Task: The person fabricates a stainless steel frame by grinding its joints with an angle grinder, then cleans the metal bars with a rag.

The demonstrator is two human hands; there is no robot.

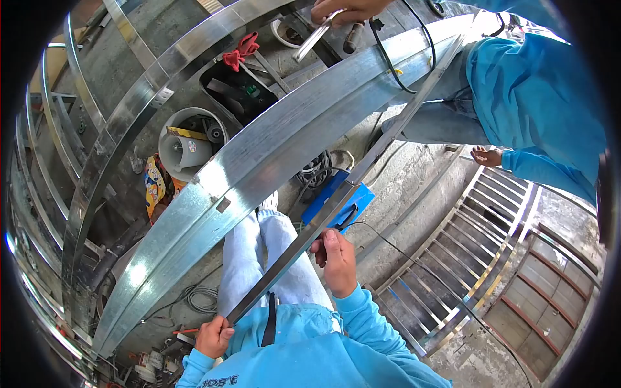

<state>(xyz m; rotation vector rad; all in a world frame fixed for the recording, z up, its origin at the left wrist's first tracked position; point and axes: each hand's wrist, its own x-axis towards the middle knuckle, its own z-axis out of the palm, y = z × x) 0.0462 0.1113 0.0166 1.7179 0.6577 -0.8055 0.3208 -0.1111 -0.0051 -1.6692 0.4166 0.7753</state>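
A long narrow metal bar [291, 255] runs diagonally from my lap up to the upper right. My left hand [215, 337] is closed round its lower end. My right hand [334, 257] is closed beside the bar's middle, thumb up; a thin black cable passes by its fingertips, and what the fingers hold, if anything, is hidden. Beyond the bar lies a wide curved galvanized metal channel [259, 152] with a small square hole near its middle. At the upper right, a co-worker's hand [349, 10] holds a metal tool [317, 35] above the channel.
A co-worker in blue [537, 97] leans in at the right, another hand [486, 156] low. A blue box [339, 202] lies under the bar. Left stand a white bucket [169, 145], a black bin [236, 94] and curved metal frames [123, 123]. A barred metal frame [453, 249] is at right.
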